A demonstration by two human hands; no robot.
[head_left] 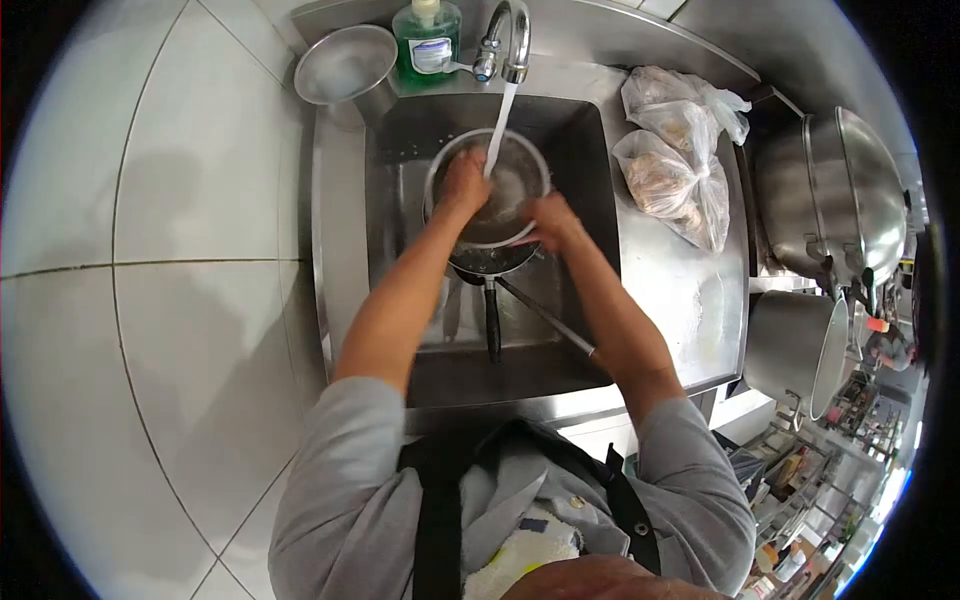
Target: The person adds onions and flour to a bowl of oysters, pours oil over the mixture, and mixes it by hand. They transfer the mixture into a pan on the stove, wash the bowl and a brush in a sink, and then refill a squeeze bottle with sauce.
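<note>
Left hand and right hand at a round silver-coloured metal bowl under running water.
The left hand (465, 182) reaches over the rim into the bowl (515, 188), beside the white water stream (501, 125) from the curved chrome tap (519, 45); motion blur hides its fingers, so spread or pressed together cannot be told. The right hand (551, 220) is bent at the rim's right side; a firm pinch cannot be confirmed. The bowl is in the dark grey metal sink basin (590, 150), nearer its far edge, midway between its sides, above a pan with a black handle (493, 325). Judged stiff and hardly fragile, slippery when wet, heavier as water collects; best held by opposite sides of the rim.
</note>
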